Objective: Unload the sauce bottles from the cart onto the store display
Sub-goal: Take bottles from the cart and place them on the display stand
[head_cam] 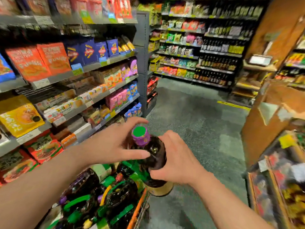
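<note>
Both hands meet on one dark sauce bottle at lower centre of the frame. The right hand has its grip closed around the bottle's shoulder and body from the right, fingers curled over the dark glass and thumb underneath toward the pale gold label near the base. The left hand is spread with straight fingers around the neck: one finger arcs over the top behind the green cap and purple neck wrap, and the thumb lies against the front of the bottle just below the wrap, so this grip is loose rather than clenched. The bottle is tilted, cap toward the upper left, and is held above the far right edge of the cart, whose orange rim shows at bottom centre. Inside the cart, at lower left of the bottle, lie more dark bottles with green handles and purple caps, packed touching one another. Shelves of packaged snacks fill the left of the frame, and a wooden display with blurred goods stands along the right. Green floor runs between them.
</note>
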Motion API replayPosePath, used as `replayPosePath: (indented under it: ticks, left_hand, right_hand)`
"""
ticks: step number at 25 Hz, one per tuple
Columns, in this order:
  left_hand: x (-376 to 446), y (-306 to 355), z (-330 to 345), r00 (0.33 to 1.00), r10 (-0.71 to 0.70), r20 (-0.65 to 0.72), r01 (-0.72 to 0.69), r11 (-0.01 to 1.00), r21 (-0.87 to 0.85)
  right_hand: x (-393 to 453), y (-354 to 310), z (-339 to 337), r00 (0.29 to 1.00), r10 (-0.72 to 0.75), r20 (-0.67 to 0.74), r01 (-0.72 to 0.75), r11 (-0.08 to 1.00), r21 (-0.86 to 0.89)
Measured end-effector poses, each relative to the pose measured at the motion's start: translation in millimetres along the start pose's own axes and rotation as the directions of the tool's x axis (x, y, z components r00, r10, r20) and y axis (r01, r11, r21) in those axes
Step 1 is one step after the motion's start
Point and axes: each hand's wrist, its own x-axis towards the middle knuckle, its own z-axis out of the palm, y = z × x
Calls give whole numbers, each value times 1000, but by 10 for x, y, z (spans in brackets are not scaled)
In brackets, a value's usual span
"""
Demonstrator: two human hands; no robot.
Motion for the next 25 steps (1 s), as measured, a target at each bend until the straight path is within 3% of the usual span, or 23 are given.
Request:
replayPosePath:
  ticks: [4, 6, 8, 10, 11, 13, 15, 18, 20, 22, 23, 25]
  left_hand:
    - [456, 581, 307, 948, 316, -37, -309, 943, 126]
    - [649, 1014, 542, 834, 550, -46, -539, 830, 140]
    - [813, 1525, 835, 665, 747, 11, -735, 651, 188]
    - [897, 1994, 1182, 538, 842, 39, -817, 510, 270]
    - [926, 2274, 1397, 513, 858, 45, -823, 476, 310]
    - [959, 2852, 1852, 545, 836, 66, -794, 488, 363]
    - [947, 3453, 2299, 591, 804, 62, -763, 532, 367]
    - [860, 4205, 2851, 574, 814, 82, -787, 522, 330]
    - [703, 4698, 3185, 493, 860, 133, -856, 453, 249]
    - [544, 5138, 3462, 383, 911, 157, -916, 352, 193]
    - [472, 5340, 3573, 344, 923, 172, -933, 315, 177]
    - [312, 5719, 3746, 309, 929, 202, -948, 284, 144]
  right_hand:
    - [-651, 226, -565, 997, 72, 18, -71, 997, -41]
    - [-1100, 347, -830, 988, 156, 21, -154, 986, -69]
    - [-1628, 481, -1081, 960, 279, 16, -276, 956, -96]
    - [-2142, 578, -1293, 923, 384, 20, -378, 915, -139]
    - [-2443, 629, -1397, 892, 452, 10, -445, 881, -164]
    - [-3031, 677, -1597, 817, 574, -50, -569, 790, -226]
    - [-3638, 657, -1746, 693, 708, -132, -715, 652, -253]
    - [-4433, 427, -1857, 513, 842, -164, -844, 461, -274]
    - [-4870, 207, -1909, 388, 912, -131, -902, 346, -258]
    - [-5155, 81, -1951, 188, 977, -102, -969, 168, -181]
    - [-5280, 58, -1922, 100, 985, -144, -984, 77, -161]
    - [-5588, 35, -1865, -8, 891, -453, -982, -93, -166]
